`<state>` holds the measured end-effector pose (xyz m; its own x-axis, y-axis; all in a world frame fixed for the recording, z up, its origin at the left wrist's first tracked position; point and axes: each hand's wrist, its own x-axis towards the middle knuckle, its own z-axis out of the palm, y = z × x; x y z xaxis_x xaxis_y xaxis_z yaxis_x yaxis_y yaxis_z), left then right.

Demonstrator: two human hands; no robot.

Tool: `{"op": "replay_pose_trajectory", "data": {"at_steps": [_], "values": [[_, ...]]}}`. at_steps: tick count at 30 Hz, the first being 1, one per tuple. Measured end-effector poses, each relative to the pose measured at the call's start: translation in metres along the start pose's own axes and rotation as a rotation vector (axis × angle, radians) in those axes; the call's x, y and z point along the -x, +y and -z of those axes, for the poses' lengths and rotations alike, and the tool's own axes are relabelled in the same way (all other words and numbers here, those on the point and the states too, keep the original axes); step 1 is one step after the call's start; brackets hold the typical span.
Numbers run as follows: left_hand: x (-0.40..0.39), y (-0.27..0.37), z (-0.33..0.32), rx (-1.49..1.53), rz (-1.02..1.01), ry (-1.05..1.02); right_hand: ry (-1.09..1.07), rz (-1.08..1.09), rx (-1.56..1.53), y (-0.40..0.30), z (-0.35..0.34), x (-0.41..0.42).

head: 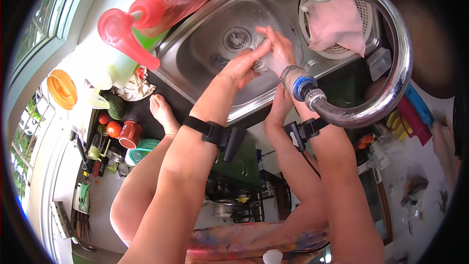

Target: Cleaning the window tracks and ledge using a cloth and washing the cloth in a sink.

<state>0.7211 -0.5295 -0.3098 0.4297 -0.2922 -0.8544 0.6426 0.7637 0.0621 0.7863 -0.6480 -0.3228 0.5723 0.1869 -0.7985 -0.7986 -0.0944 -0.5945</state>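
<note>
Both of my hands are over the stainless steel sink (pixel 205 77), in water running from the faucet nozzle (pixel 296 80). My left hand (pixel 243 62) reaches in from the left, its extended fingers meeting the right hand. Close against it, my right hand (pixel 280 46) has its fingers spread, with its wrist partly hidden behind the nozzle. Splashing water blurs the gap between the palms, and no object shows there. Beyond them lies the drain strainer (pixel 237 39). The nozzle hangs from a curved chrome spout (pixel 401 44).
A red pump bottle (pixel 172 3) stands left of the sink. Right of the basin, a pink cloth (pixel 335 22) lies on a white perforated basket (pixel 368 18). Tomatoes (pixel 114 129), a red mug (pixel 130 134) and a green basket (pixel 144 149) crowd the left counter, near a bare foot (pixel 163 112).
</note>
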Motion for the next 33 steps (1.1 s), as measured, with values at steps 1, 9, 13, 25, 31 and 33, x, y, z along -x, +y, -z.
{"op": "replay_pose_trajectory", "data": {"at_steps": [1,9,13,25,31,33], "values": [[0.009,0.006,-0.005,-0.006,0.043,-0.138,-0.107,-0.131,0.063,-0.002,0.005,-0.001],[-0.005,0.016,0.003,-0.333,0.306,-0.165,-0.433,0.100,0.036,-0.017,0.000,0.010],[-0.013,0.010,0.011,-0.288,0.310,-0.196,-0.321,-0.108,-0.120,-0.028,-0.004,0.014],[-0.033,-0.024,-0.005,-1.609,-0.024,-0.020,-0.101,-0.279,-0.023,0.008,-0.001,-0.016],[-0.020,-0.012,-0.012,-0.691,0.063,0.160,-0.117,-0.117,0.047,-0.022,-0.009,0.005],[-0.008,-0.005,-0.025,-0.515,-0.007,0.176,-0.013,0.312,0.261,-0.011,0.008,-0.013]]}}
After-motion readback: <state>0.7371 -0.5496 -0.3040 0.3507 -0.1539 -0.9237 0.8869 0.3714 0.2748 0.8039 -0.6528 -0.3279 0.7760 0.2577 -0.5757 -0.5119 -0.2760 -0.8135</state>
